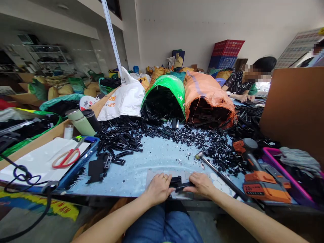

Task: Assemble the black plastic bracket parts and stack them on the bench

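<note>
At the table's front edge, my left hand (160, 188) is closed on the left end of a black part (180, 184). My right hand (201, 184) pinches the right end of the same black part, which lies low over a grey plate (151, 175). Fine detail of the part is hidden by the fingers. To the right of my right hand lies a hammer (220, 173), its head pointing away from me. Beyond both hands, small black pins and caps (199, 138) are heaped across the blue table (144, 168).
An orange and black power drill (263, 182) and a pink-rimmed basket (286, 168) are at right. Red scissors (67, 158) rest on white paper at left, near a green bottle (80, 122). Three open sacks line the back; a person (240, 81) sits beyond, at right.
</note>
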Available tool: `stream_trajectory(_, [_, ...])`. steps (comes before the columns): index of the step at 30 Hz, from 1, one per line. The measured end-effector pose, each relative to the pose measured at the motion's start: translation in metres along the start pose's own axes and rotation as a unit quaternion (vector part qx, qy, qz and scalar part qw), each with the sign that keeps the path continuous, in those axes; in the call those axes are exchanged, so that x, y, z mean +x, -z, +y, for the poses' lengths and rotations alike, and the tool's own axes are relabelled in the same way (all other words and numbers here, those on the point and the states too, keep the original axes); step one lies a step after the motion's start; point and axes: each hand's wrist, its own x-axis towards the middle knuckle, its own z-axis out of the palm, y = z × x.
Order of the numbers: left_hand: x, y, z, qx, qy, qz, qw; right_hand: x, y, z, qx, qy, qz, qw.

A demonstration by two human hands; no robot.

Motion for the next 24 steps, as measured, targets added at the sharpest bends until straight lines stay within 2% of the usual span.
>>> stream_trajectory(3, [-0.002, 0.022, 0.002, -0.1, 0.046, 0.062, 0.992, 0.001, 0.025, -0.021, 0.136, 0.044, 0.048, 0.989])
stream_trajectory(4, [-0.003, 0.032, 0.007, -0.164, 0.048, 0.095, 0.981, 0.002, 0.034, -0.031, 0.212, 0.068, 0.061, 0.973])
stream_trajectory(6, [-0.006, 0.05, 0.025, -0.303, 0.045, 0.161, 0.938, 0.007, 0.044, -0.055, 0.365, 0.099, 0.089, 0.922])
stream_trajectory(8, [-0.007, 0.059, 0.045, -0.396, 0.052, 0.239, 0.885, 0.019, 0.036, -0.079, 0.454, 0.091, 0.148, 0.874])
stream_trajectory(9, [-0.006, 0.06, 0.052, -0.417, 0.062, 0.282, 0.862, 0.029, 0.026, -0.089, 0.465, 0.063, 0.195, 0.861])
stream_trajectory(11, [-0.001, 0.052, 0.055, -0.411, 0.08, 0.352, 0.837, 0.057, 0.0, -0.101, 0.42, -0.024, 0.279, 0.863])
stream_trajectory(12, [0.003, 0.044, 0.049, -0.388, 0.08, 0.369, 0.841, 0.073, -0.012, -0.1, 0.368, -0.067, 0.286, 0.882])
stream_trajectory(14, [0.013, 0.025, 0.024, -0.304, 0.081, 0.364, 0.876, 0.11, -0.027, -0.082, 0.248, -0.12, 0.234, 0.932])
stream_trajectory(16, [0.028, 0.003, -0.014, -0.182, 0.097, 0.317, 0.926, 0.15, -0.026, -0.045, 0.156, -0.121, 0.158, 0.967])
stream_trajectory(18, [0.045, -0.018, -0.053, -0.07, 0.132, 0.24, 0.959, 0.191, -0.012, 0.006, 0.125, -0.131, 0.138, 0.974])
stream_trajectory(20, [0.065, -0.035, -0.082, 0.003, 0.158, 0.162, 0.974, 0.229, 0.005, 0.056, 0.076, -0.185, 0.116, 0.973])
stream_trajectory(22, [0.085, -0.046, -0.099, 0.039, 0.182, 0.115, 0.976, 0.262, 0.015, 0.097, 0.052, -0.24, 0.114, 0.963])
stream_trajectory(24, [0.102, -0.046, -0.108, 0.054, 0.196, 0.113, 0.973, 0.287, 0.015, 0.123, 0.039, -0.293, 0.118, 0.948])
